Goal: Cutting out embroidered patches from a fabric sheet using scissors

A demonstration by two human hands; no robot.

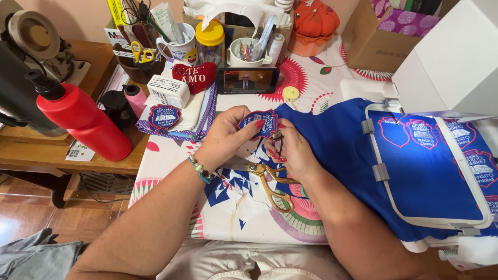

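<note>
At table centre, the left hand (pixel 225 136) pinches an embroidered patch (pixel 258 123). The right hand (pixel 293 150) pinches small scissors (pixel 278 141) against it, beside blue fabric (pixel 332 140).

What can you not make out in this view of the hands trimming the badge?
- Scissor blades: head view, tips hidden behind the right hand.
- Badge: partly covered by the left hand.
- Embroidery machine: cut off by the right edge.
- Phone screen: too small.
</note>
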